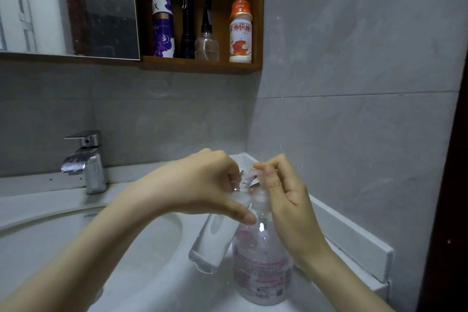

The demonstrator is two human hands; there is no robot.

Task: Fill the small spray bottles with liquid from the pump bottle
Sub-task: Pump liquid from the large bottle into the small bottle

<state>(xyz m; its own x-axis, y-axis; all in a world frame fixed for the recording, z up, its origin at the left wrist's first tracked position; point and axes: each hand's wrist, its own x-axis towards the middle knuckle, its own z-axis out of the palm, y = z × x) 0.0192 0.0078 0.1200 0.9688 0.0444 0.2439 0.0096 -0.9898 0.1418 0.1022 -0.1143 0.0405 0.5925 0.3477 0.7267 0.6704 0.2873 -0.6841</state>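
Left hand (202,185) is gripping a small spray bottle (215,238), a smooth clear plastic cylinder with a ridged, threaded neck. The fingers are wrapping round its shoulder and neck, and the thumb is stretching down the side toward 5 o'clock. Most of the body is hanging out below the hand. Its long axis is tilting, with the base down at 7 o'clock and the neck pointing up toward 1 o'clock, right against the spout of the pump bottle (260,268).

That one is standing upright on the glossy white sink (157,261), down at 5 o'clock in the view. It's rounded clear plastic with a pale pinkish label. Right hand (286,200) is curling its fingers over the translucent pump head, with the fingertips sitting on top of it.

A blocky chrome faucet (86,159) is sitting at 9 o'clock. Up at 12 o'clock a wooden shelf (197,66) is holding a purple-and-white bottle (163,20), a black flashlight (187,15), a clear sprayer with a black nozzle (207,40) and an orange-capped drink bottle (240,28). The walls are matte grey tile.
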